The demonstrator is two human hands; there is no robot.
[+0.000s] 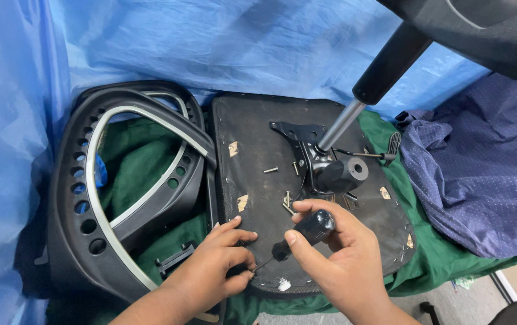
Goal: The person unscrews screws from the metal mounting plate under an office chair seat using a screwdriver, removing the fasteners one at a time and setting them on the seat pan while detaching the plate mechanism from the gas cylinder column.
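Right hand (336, 259) grips screwdriver (303, 233), tip angled toward 8 o'clock at seat underside (252, 168) near edge, where left hand (219, 265) pinches closed, apparently steadying a screw; loose screws (287, 201) at 12.

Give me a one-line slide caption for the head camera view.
Right hand drives a black-handled screwdriver into the upturned chair seat base while left hand steadies its tip.

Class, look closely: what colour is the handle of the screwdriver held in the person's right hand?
Black. The screwdriver handle shows best in the head view, gripped by the right hand.
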